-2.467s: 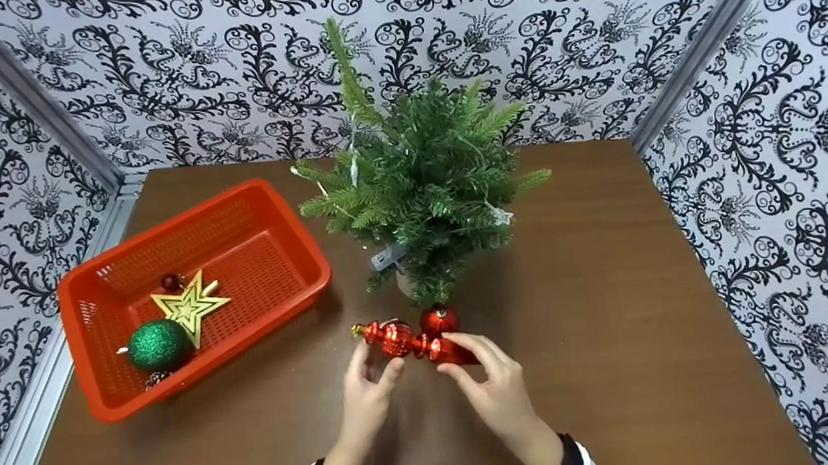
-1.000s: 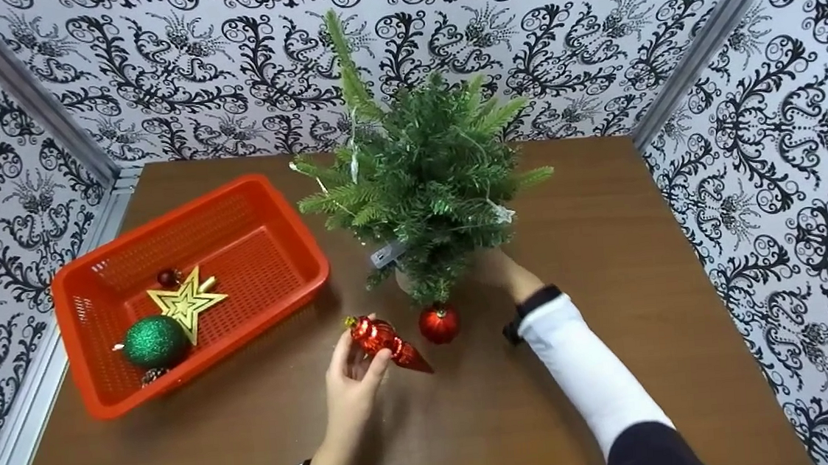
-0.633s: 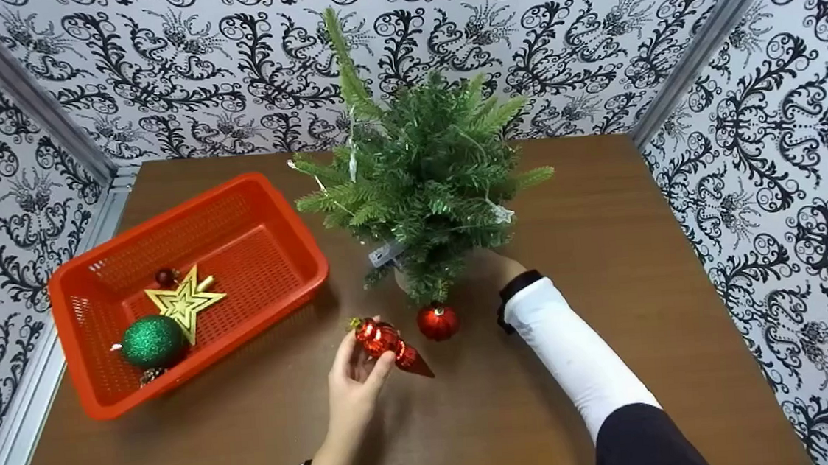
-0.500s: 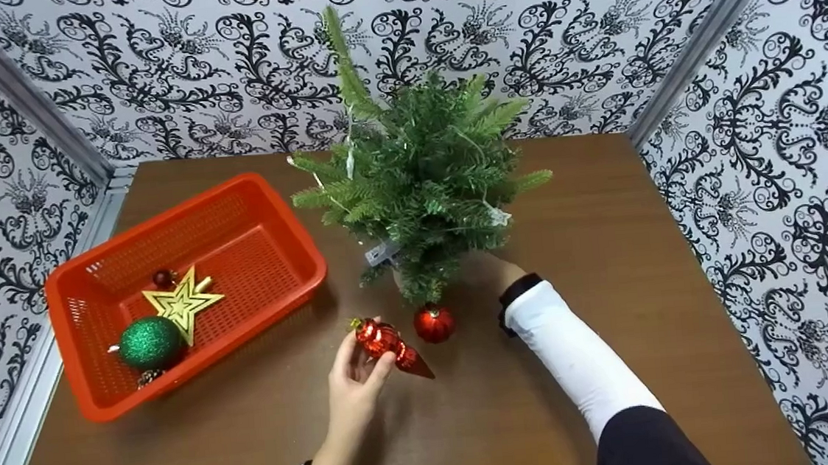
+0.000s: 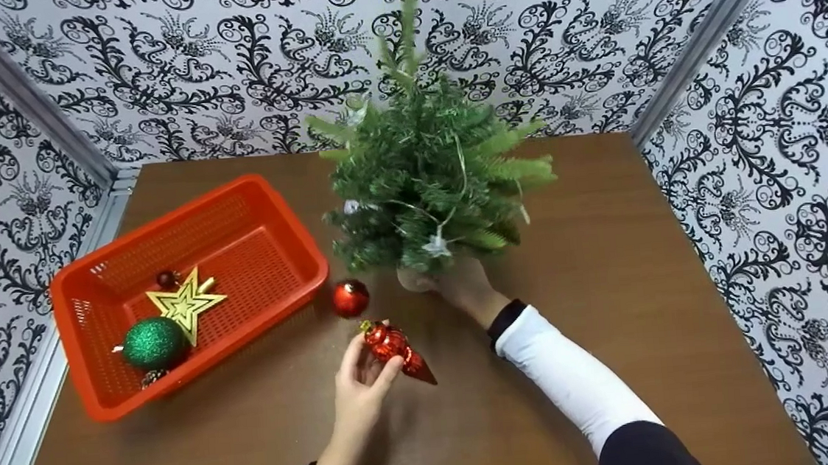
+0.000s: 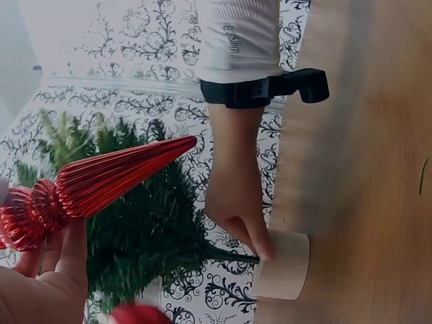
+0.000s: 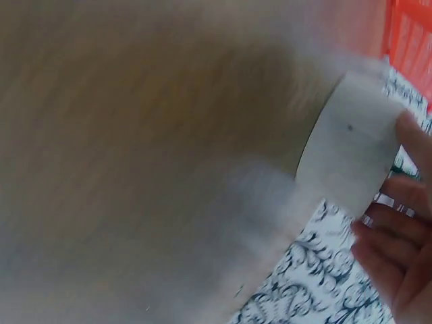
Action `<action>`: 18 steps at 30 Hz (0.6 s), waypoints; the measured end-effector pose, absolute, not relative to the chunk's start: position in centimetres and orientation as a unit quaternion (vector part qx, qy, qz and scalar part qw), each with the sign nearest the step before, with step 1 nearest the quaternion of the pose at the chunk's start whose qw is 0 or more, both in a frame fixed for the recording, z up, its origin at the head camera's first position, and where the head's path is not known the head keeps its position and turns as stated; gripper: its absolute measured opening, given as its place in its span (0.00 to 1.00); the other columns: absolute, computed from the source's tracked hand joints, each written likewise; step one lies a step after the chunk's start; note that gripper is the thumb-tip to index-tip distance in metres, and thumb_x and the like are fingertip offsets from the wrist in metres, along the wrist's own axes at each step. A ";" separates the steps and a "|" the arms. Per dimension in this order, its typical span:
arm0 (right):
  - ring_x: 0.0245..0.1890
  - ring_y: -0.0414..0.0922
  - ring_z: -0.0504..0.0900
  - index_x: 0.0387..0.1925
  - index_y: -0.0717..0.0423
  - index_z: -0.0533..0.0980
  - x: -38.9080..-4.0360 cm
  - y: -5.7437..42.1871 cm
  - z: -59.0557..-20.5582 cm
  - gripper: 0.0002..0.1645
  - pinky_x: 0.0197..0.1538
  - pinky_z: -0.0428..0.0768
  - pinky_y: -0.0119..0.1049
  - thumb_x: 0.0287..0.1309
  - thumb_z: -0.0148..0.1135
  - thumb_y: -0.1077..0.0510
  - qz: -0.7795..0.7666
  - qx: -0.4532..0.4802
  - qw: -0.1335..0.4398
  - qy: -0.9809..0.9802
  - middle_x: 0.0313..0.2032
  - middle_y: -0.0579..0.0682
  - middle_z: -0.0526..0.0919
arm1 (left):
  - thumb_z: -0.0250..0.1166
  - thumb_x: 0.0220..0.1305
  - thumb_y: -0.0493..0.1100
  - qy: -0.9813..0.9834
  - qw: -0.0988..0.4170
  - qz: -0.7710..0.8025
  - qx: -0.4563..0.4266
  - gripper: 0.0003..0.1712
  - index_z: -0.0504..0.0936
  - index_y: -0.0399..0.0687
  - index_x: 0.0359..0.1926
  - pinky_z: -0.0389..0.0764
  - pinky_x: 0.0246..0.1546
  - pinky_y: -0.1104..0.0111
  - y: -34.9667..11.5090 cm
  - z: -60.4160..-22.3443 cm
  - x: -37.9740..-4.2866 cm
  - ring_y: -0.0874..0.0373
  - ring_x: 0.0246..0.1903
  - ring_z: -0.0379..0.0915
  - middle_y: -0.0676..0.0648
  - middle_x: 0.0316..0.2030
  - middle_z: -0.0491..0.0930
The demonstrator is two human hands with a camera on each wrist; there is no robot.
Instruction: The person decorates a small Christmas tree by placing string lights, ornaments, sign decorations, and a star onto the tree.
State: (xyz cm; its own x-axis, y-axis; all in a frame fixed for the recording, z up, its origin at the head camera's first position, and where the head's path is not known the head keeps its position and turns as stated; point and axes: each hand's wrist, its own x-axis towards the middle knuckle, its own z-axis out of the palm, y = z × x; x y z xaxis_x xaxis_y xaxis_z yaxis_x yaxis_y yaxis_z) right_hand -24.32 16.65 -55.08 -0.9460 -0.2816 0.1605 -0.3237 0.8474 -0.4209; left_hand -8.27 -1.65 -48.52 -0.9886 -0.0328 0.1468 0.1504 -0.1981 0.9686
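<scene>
My left hand (image 5: 358, 388) holds a shiny red drop-shaped Christmas ornament (image 5: 398, 353) between thumb and fingers, its pointed end toward the right. The ornament's ridged cone (image 6: 121, 177) shows large in the left wrist view. A small artificial Christmas tree (image 5: 425, 180) with a light string stands beyond it. My right hand (image 5: 466, 287) grips the rim of the tree's pale round base (image 6: 287, 266), thumb on one side and fingers on the other; the right wrist view also shows this base (image 7: 354, 142). A red ball ornament (image 5: 350, 298) is at the tree's front left, close to my left hand.
An orange-red plastic basket (image 5: 295, 227) stands on the left of the brown table (image 5: 607, 247). Inside lie a gold star (image 5: 185, 307), a green glitter ball (image 5: 153, 343), a small dark red ball (image 5: 166, 279) and a pinecone (image 5: 152, 377). Patterned walls (image 5: 298, 71) enclose the table.
My right hand left the red ornament and took the tree's base. The tree has turned, carrying the red ball from the front to the left. My left hand still holds the ornament.
</scene>
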 end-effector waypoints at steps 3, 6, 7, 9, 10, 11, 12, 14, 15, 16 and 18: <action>0.32 0.53 0.80 0.28 0.52 0.79 -24.2 16.5 -54.8 0.19 0.34 0.78 0.46 0.47 0.62 0.40 0.223 0.097 0.043 -0.969 0.30 0.55 0.81 | 0.64 0.50 0.29 -0.635 0.058 -0.768 -0.059 0.27 0.65 0.25 0.51 0.73 0.47 0.73 -1.4 -48.7 -8.2 0.65 0.47 0.72 0.29 0.50 0.70; 0.27 0.49 0.78 0.24 0.49 0.77 -24.2 15.9 -54.7 0.15 0.28 0.76 0.41 0.48 0.61 0.43 0.256 0.095 0.049 -0.961 0.26 0.52 0.79 | 0.64 0.49 0.29 -0.644 0.059 -0.760 -0.067 0.27 0.65 0.24 0.51 0.74 0.46 0.74 -1.3 -48.8 -8.2 0.66 0.45 0.72 0.32 0.48 0.72; 0.26 0.47 0.77 0.22 0.48 0.77 -24.2 15.8 -54.7 0.14 0.27 0.75 0.39 0.49 0.61 0.43 0.260 0.104 0.056 -0.958 0.24 0.50 0.78 | 0.64 0.49 0.28 -0.645 0.059 -0.758 -0.070 0.27 0.65 0.24 0.51 0.74 0.46 0.73 -1.3 -48.8 -8.2 0.66 0.44 0.73 0.34 0.47 0.73; 0.23 0.45 0.74 0.21 0.48 0.76 -24.1 15.5 -54.7 0.13 0.24 0.72 0.35 0.51 0.59 0.45 0.274 0.116 0.069 -0.952 0.21 0.48 0.75 | 0.64 0.48 0.28 -0.646 0.053 -0.758 -0.068 0.28 0.65 0.24 0.51 0.75 0.45 0.73 -1.2 -48.8 -8.2 0.65 0.43 0.73 0.38 0.45 0.74; 0.22 0.45 0.73 0.23 0.47 0.75 -24.1 15.4 -54.7 0.10 0.23 0.71 0.34 0.53 0.57 0.48 0.251 0.140 0.076 -0.955 0.20 0.47 0.75 | 0.65 0.48 0.28 -0.645 0.049 -0.759 -0.067 0.28 0.66 0.25 0.51 0.75 0.45 0.73 -1.2 -48.7 -8.2 0.65 0.43 0.73 0.39 0.44 0.74; 0.21 0.45 0.73 0.26 0.46 0.75 -24.1 15.3 -54.8 0.06 0.22 0.71 0.34 0.55 0.54 0.52 0.202 0.172 0.087 -0.960 0.19 0.47 0.74 | 0.65 0.48 0.29 -0.644 0.044 -0.761 -0.065 0.29 0.65 0.25 0.51 0.75 0.45 0.72 -1.1 -48.7 -8.2 0.65 0.42 0.73 0.40 0.43 0.75; 0.20 0.45 0.73 0.29 0.44 0.75 -24.1 15.2 -54.9 0.04 0.21 0.71 0.34 0.55 0.53 0.56 0.153 0.205 0.102 -0.961 0.19 0.47 0.74 | 0.65 0.48 0.29 -0.642 0.039 -0.763 -0.062 0.29 0.65 0.25 0.51 0.75 0.44 0.72 -1.1 -48.6 -8.2 0.65 0.42 0.73 0.41 0.43 0.74; 0.20 0.47 0.74 0.35 0.42 0.73 -24.2 15.1 -55.0 0.11 0.20 0.71 0.33 0.53 0.51 0.63 0.076 0.257 0.131 -0.954 0.18 0.47 0.75 | 0.66 0.48 0.30 -0.642 0.032 -0.764 -0.059 0.29 0.65 0.25 0.51 0.75 0.43 0.72 -1.1 -48.6 -8.1 0.64 0.41 0.74 0.41 0.43 0.74; 0.19 0.47 0.75 0.36 0.41 0.72 -24.2 15.1 -55.0 0.14 0.20 0.72 0.34 0.52 0.50 0.64 0.038 0.282 0.147 -0.947 0.18 0.48 0.75 | 0.66 0.48 0.31 -0.643 0.031 -0.764 -0.057 0.29 0.65 0.25 0.51 0.75 0.43 0.73 -1.0 -48.6 -8.1 0.64 0.41 0.74 0.41 0.43 0.74; 0.19 0.48 0.75 0.35 0.42 0.72 -24.1 15.1 -55.0 0.15 0.19 0.72 0.35 0.51 0.49 0.65 0.026 0.294 0.154 -0.943 0.18 0.48 0.75 | 0.66 0.47 0.31 -0.645 0.030 -0.761 -0.056 0.29 0.66 0.25 0.51 0.75 0.43 0.73 -1.0 -48.6 -8.1 0.65 0.41 0.74 0.41 0.43 0.74; 0.21 0.46 0.75 0.31 0.42 0.74 -24.0 15.2 -54.9 0.11 0.21 0.73 0.34 0.54 0.50 0.63 0.076 0.273 0.134 -0.949 0.19 0.48 0.75 | 0.67 0.46 0.31 -0.658 0.035 -0.750 -0.060 0.29 0.67 0.26 0.50 0.76 0.42 0.73 -0.9 -48.6 -8.1 0.65 0.40 0.73 0.41 0.43 0.74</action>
